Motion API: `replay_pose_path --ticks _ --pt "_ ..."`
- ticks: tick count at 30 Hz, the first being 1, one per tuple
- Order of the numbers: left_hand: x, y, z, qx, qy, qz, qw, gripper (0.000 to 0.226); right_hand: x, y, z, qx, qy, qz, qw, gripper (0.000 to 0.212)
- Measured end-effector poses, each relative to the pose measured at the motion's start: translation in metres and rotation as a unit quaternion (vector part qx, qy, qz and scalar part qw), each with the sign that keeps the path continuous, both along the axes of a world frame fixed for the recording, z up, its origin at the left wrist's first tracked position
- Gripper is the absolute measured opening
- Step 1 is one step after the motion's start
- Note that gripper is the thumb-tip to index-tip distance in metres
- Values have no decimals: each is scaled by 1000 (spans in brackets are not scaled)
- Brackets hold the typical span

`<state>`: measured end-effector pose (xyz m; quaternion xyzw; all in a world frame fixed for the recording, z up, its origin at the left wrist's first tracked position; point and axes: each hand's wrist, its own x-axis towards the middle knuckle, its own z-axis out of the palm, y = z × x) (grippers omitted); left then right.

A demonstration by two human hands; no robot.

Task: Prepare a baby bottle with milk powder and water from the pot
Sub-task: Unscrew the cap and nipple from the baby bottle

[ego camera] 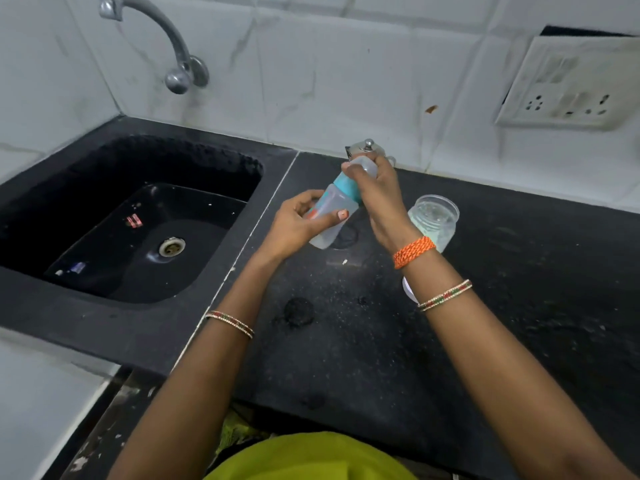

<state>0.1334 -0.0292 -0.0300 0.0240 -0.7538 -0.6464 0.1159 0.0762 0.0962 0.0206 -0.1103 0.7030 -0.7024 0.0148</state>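
Holding: the baby bottle (332,216) is up off the black countertop (519,306), gripped between both hands, in front of the tiled wall.
Left hand (298,225): wrapped around the lower body of the bottle, thumb lying across the near side, fingers curled behind it.
Right hand (377,199): clenched over the top end, fingers closed on the clear cap above the teal collar (346,187).
Bottle relative to hands: its base sticks out just below the left hand; its top is hidden inside the right hand's grasp.
Long axis: tilted, running from lower left near the person to upper right toward the wall; the capped end points up and away, the base down toward the counter.
Contents: the base looks pale and cloudy; how full it is cannot be told.
Pot (367,150): a steel lidded pot with a knob stands against the wall, just behind the right hand and mostly hidden by it.
Jar (434,220): a clear open jar stands on the counter just beside the right wrist, on its right.
Sink (69,265): black basin well to the left, under the tap (180,60).
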Motion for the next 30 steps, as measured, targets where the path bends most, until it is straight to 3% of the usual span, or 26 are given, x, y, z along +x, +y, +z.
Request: replay_pose_path --ticks 4,6,9,11,13,15,18,24,30 --pt "11 5 6 66 -4 -46 997 31 9 2 7 -38 -5 27 999 15" --pt "15 1 6 94 -14 -71 993 43 14 1 12 -68 -8 86 994 9" --pt "21 -6 -4 221 -51 -178 958 70 16 -4 21 -151 -48 163 974 8" --pt "22 -7 -14 299 -57 -209 929 73 11 -7 25 -212 -89 167 959 13" --pt "20 -4 -20 311 -59 -207 926 69 2 -9 24 -215 -105 137 961 11" --pt "18 -4 -25 284 -65 -182 939 66 -9 -9 10 -120 -89 74 986 15" --pt "17 -8 -32 263 -73 -122 954 81 -18 -2 -24 51 -32 -24 998 32" --pt "17 -19 -46 288 -96 -37 952 46 -23 19 -84 243 28 -13 970 35" --pt "9 -18 -50 270 -116 -21 955 39 -33 22 -106 376 51 39 924 40"
